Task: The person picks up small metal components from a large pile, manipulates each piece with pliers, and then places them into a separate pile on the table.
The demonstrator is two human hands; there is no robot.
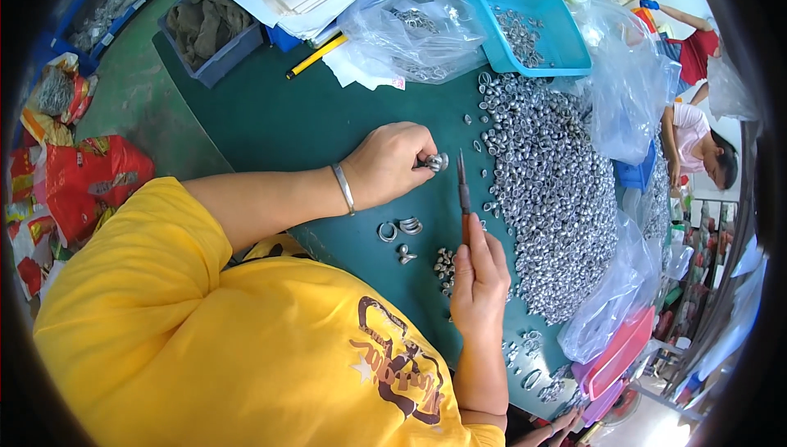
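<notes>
My left hand point(392, 161), a metal bangle on its wrist, is closed around a shiny silver-coloured metal piece point(438, 162), perhaps a ring; the fingers hide part of it. In my right hand point(482, 287) is a slim pointed tool point(465, 198) with a reddish-brown handle. Its tip points away from me, just right of the metal piece and apart from it. Between my forearms lie a few loose rings point(387, 231) and a small cluster of metal pieces point(445, 271) beside my right hand. A large heap of silver-coloured rings point(549, 201) spreads out to the right.
A turquoise basket point(582, 57) with metal pieces stands at the back, beside a clear plastic bag point(361, 16). A grey bin point(215, 75) of dark cloth and a yellow pen-like tool point(316, 57) are at the far left. Another person point(693, 139) sits at the right.
</notes>
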